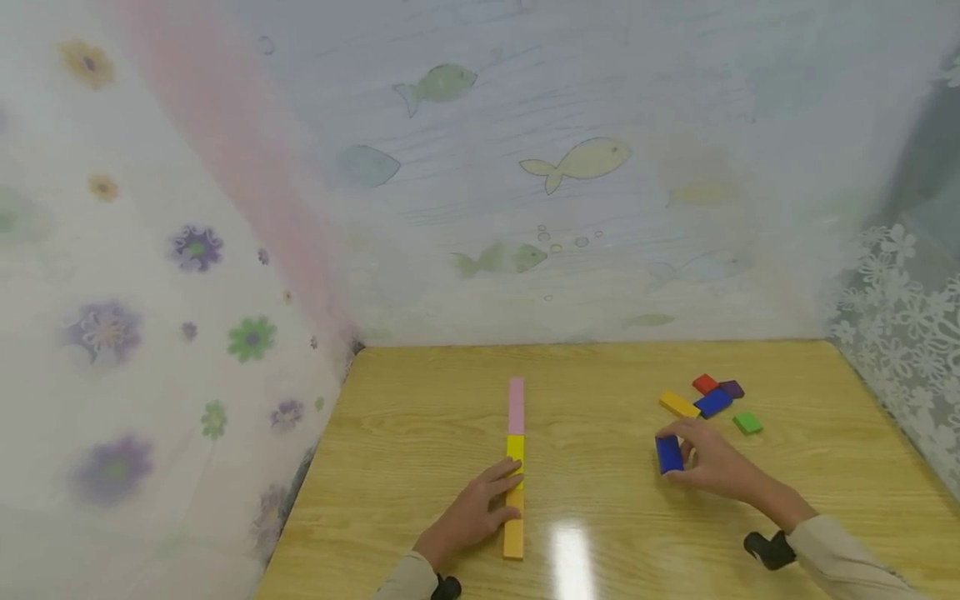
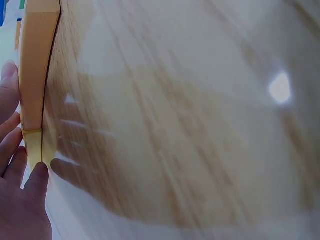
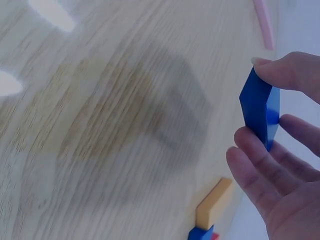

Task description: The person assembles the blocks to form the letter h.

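A straight row of flat blocks runs away from the near side of the table: an orange block (image 1: 513,540) nearest, a yellow block (image 1: 515,447) beyond it, and pink blocks (image 1: 516,407) at the far end. My left hand (image 1: 474,510) rests with spread fingers against the yellow and orange blocks; in the left wrist view the fingertips touch the row's side. To the right, my right hand (image 1: 712,461) pinches a blue block (image 1: 669,455) between thumb and fingers. The right wrist view shows this blue block (image 3: 260,105) held up off the table.
Beyond the right hand lie loose blocks: an orange one (image 1: 679,404), a blue one (image 1: 714,403), a red one (image 1: 705,384), a purple one (image 1: 732,389) and a green one (image 1: 747,423). Painted walls (image 1: 480,292) bound the wooden table (image 1: 420,400) at the back and left.
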Motion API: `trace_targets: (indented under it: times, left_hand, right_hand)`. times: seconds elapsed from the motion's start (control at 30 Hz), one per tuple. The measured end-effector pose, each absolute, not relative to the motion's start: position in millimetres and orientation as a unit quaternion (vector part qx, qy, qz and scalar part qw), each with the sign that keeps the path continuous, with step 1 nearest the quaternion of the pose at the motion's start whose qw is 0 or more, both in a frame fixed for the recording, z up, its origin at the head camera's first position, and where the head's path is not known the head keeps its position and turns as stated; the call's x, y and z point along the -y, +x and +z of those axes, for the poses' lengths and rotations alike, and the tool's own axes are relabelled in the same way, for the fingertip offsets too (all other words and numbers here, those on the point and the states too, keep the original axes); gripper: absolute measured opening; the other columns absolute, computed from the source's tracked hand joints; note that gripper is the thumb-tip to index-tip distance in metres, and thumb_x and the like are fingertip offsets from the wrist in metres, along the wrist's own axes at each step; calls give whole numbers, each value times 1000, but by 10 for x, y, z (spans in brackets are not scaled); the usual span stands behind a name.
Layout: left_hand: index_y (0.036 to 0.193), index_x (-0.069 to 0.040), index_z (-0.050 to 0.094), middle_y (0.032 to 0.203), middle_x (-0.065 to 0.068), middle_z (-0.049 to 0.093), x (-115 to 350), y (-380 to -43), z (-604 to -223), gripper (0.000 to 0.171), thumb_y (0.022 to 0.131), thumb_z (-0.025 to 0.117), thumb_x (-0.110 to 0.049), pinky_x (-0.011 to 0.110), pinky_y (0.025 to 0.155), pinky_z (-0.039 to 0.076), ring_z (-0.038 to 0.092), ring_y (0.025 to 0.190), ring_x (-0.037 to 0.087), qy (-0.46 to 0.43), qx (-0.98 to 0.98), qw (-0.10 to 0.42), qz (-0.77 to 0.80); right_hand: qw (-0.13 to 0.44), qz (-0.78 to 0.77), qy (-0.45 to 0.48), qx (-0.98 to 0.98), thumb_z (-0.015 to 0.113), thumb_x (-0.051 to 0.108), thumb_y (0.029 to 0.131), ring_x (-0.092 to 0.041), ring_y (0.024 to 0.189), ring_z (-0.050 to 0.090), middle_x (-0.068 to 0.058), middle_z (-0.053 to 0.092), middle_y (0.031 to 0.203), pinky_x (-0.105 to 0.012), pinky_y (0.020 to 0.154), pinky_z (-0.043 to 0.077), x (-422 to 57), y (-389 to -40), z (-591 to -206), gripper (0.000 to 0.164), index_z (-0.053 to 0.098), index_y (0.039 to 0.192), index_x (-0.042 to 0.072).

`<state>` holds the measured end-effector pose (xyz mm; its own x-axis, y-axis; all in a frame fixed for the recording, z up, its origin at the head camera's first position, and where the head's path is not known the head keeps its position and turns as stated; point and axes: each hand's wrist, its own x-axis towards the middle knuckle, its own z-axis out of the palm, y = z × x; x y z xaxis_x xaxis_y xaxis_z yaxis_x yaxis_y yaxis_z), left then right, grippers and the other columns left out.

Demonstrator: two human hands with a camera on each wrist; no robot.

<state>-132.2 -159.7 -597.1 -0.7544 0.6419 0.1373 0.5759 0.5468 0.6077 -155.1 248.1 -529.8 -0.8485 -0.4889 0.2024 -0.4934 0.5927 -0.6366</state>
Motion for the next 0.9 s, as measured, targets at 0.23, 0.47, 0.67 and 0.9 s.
trace_targets:
  times: [0.23, 0.47, 0.67, 0.9]
  left_hand:
    - [135, -3, 51, 148, 8, 37, 1582, -1304, -5976, 54, 91, 63, -32, 42, 108, 33, 32, 137, 26, 351, -878, 37, 324]
    - [136, -3, 50, 149, 7, 36, 1575, -1291, -5929, 54, 91, 62, -31, 42, 109, 33, 31, 138, 25, 346, -879, 45, 325]
    - [136, -3, 50, 149, 7, 36, 1571, -1285, -5905, 54, 91, 64, -29, 42, 109, 31, 30, 138, 26, 339, -879, 52, 331]
    - [135, -1, 51, 148, 9, 37, 1562, -1286, -5912, 54, 90, 64, -28, 42, 109, 32, 32, 137, 28, 345, -878, 42, 329]
  right_hand:
    - [-27, 391, 300, 870, 80, 14, 75, -8, 69, 52, -14, 55, 108, -22, 53, 48, -2284, -1524, -5352, 50, 57, 115, -5]
    - [-68, 402, 313, 858, 79, 17, 77, -8, 73, 52, -10, 54, 110, -24, 57, 50, -2052, -1461, -5338, 49, 57, 117, -1]
    - [-92, 409, 326, 847, 78, 20, 78, -9, 75, 52, -9, 52, 112, -24, 59, 50, -1898, -1370, -5287, 49, 57, 118, 1]
    - [-99, 415, 338, 839, 79, 15, 76, -9, 77, 52, -8, 52, 113, -23, 59, 51, -1778, -1273, -5308, 49, 57, 117, 2]
